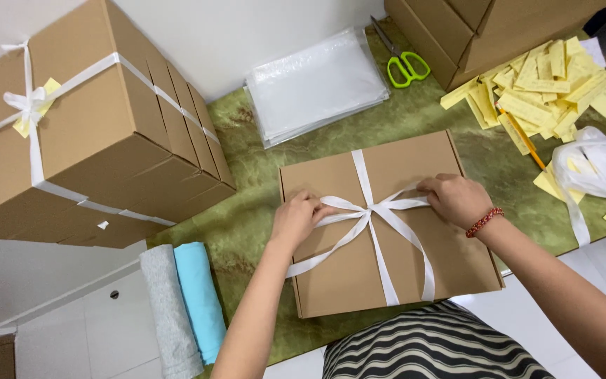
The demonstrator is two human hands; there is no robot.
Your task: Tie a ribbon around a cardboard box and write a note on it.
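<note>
Both hands, left hand [296, 216] and right hand [457, 198], pinch white ribbon [372, 210] loops on the flat cardboard box [345, 274]; bow-tightening seems underway, needing an even outward pull

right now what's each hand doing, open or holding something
Left hand: closed, pinching the left loop of the white ribbon on the flat box.
Right hand: closed, pinching the ribbon's right loop.
</note>
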